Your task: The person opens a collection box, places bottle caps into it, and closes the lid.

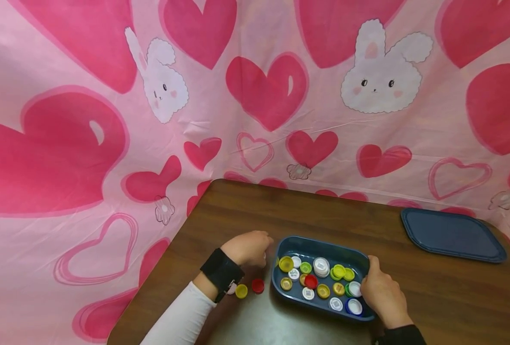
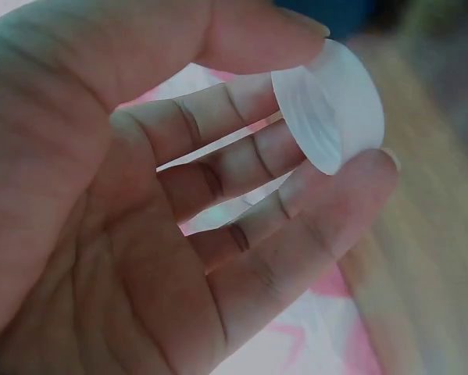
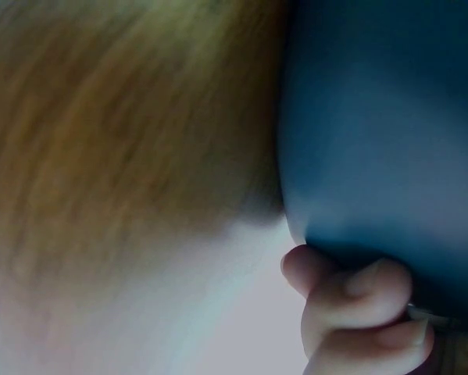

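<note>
A white bottle cap (image 2: 359, 105) is pinched between the thumb and a fingertip of my left hand (image 1: 249, 247), its threaded inside facing the palm. In the head view that hand hovers just left of a dark blue tub (image 1: 324, 245), and the cap is hidden there. The tub holds many bottle caps: white, yellow, green, gold, a red one (image 1: 310, 281) and a blue-rimmed one. My right hand (image 1: 384, 291) grips the tub's right end. In the right wrist view its fingers (image 3: 362, 293) curl at the tub's underside.
On the table left of the tub lie a red cap (image 1: 258, 286), a yellow cap (image 1: 241, 291) and a pale pink cap (image 1: 232, 289) partly behind the left wrist. A flat blue lid (image 1: 453, 235) lies at the back right. A pink heart-patterned sheet (image 1: 263, 96) hangs along the table's edges.
</note>
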### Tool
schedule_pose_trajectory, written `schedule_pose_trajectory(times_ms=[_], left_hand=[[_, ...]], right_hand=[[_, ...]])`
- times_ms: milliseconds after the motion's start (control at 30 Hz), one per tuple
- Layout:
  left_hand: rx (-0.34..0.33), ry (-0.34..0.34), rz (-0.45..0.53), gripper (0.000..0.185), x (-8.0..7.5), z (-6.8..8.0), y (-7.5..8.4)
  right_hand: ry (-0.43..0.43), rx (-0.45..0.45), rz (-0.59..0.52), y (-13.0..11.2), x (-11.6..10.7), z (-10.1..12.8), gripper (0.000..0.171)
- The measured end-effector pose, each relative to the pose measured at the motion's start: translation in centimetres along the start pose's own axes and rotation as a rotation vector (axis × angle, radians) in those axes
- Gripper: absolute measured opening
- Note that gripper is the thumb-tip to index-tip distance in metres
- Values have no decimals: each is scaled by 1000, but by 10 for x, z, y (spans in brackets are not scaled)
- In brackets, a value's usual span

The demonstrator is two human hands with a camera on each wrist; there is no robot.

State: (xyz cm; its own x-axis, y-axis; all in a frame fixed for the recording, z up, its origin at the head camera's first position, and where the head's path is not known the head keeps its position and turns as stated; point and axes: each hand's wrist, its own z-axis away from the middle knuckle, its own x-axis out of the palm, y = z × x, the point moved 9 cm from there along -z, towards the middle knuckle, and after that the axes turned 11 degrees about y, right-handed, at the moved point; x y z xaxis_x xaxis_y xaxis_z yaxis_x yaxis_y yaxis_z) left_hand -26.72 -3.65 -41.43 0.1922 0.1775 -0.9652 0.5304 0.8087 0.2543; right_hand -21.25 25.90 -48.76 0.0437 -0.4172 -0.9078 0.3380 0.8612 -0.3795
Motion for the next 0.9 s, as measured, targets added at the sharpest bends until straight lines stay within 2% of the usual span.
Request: schedule_pose_trajectory(times_ms=[133,300,467,700,900], left_hand=[[67,-7,-6,26,-4,-14,26],[120,-46,-26,22,5,-29,57],[152,-87,-53,25,14,-40,80],[203,-103,-113,27,28,-48,95],[171,-120,-74,27,30,-51,93]], right_hand=[[12,0,-1,0,-1,0,60],[31,-15,-4,-1,-2,1,60],[34,-11,-6,-1,-2,1,59],[22,5,-3,-1,-1,1,59],[24,12,-2,0,-1,0,59]])
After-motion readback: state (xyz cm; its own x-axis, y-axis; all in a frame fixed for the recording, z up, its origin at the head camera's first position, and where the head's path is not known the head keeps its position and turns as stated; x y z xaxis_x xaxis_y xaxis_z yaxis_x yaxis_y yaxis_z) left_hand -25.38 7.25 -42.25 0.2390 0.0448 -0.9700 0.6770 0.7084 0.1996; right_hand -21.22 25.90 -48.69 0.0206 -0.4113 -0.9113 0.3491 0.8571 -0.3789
